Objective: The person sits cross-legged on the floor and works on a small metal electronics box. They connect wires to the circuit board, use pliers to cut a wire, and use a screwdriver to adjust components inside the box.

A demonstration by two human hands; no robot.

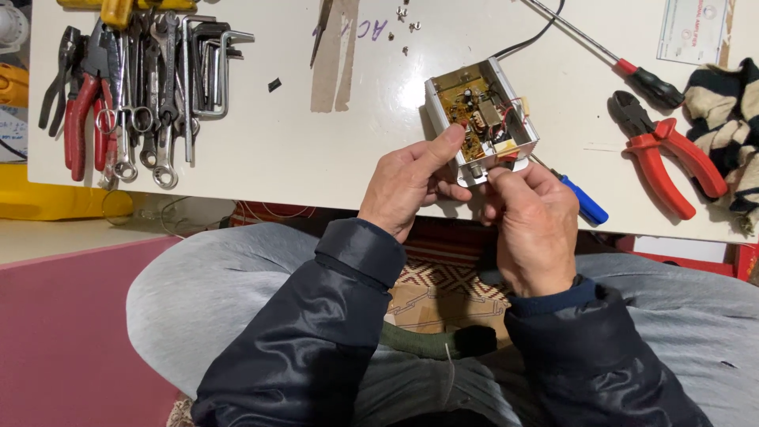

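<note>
A small open metal box (482,119) with a yellow-brown circuit board and wires inside is held above the near edge of a white table (348,150). My left hand (407,182) grips its near left side, thumb pressed along the box wall. My right hand (534,225) pinches the near end of the box with its fingertips, and a screwdriver with a blue handle (585,204) sticks out from behind that hand; I cannot tell whether the hand holds it.
Wrenches, hex keys and red-handled pliers (130,95) lie at the table's left. A long red-and-black screwdriver (632,73), red cutters (668,154) and a striped cloth (727,111) sit at right. Small screws (405,24) lie at the far edge. My knees are below.
</note>
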